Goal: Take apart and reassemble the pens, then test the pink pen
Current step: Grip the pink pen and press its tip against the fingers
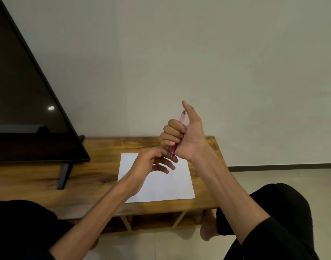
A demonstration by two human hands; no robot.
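Observation:
My right hand (187, 136) is raised above the low wooden table (97, 147), fist closed around the pink pen (182, 118). The pen stands nearly upright, clicker end up beside my raised thumb, tip pointing down. My left hand (151, 162) hovers just below it, fingers spread and loose, with fingertips close to the pen's tip; whether they touch it I cannot tell. A white sheet of paper (166, 186) lies flat on the table under both hands. No other pen is visible.
A dark flat screen (26, 102) on a black stand (64, 175) fills the table's left half. The table's right edge runs near my right wrist. My legs in dark trousers and a bare foot (207, 229) sit in front of the table on the tiled floor.

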